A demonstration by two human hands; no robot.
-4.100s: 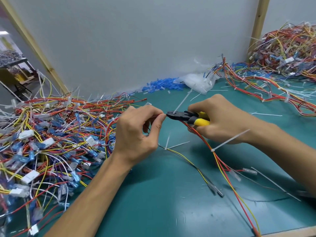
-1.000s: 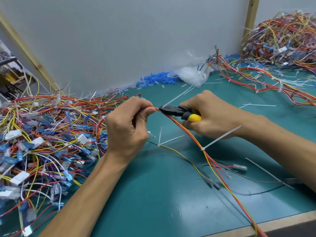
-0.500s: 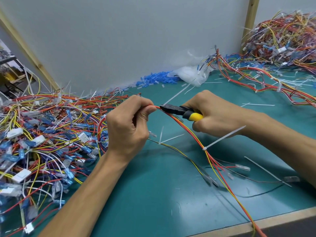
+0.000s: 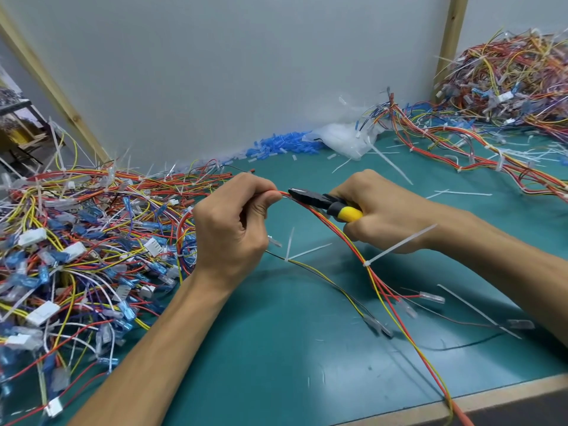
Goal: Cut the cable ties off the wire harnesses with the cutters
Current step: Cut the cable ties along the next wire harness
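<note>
Now the left hand (image 4: 230,232) pinches the harness (image 4: 350,248). The right hand (image 4: 388,210) grips the cutters (image 4: 312,197), tip just right of that pinch.

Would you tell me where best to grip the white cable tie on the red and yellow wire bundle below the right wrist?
I would pinch the white cable tie by its long free tail, from the near right, below the right hand. The tail juts stiffly up and right, clear of the red and yellow wire bundle; the head sits tight against the wires.
</note>
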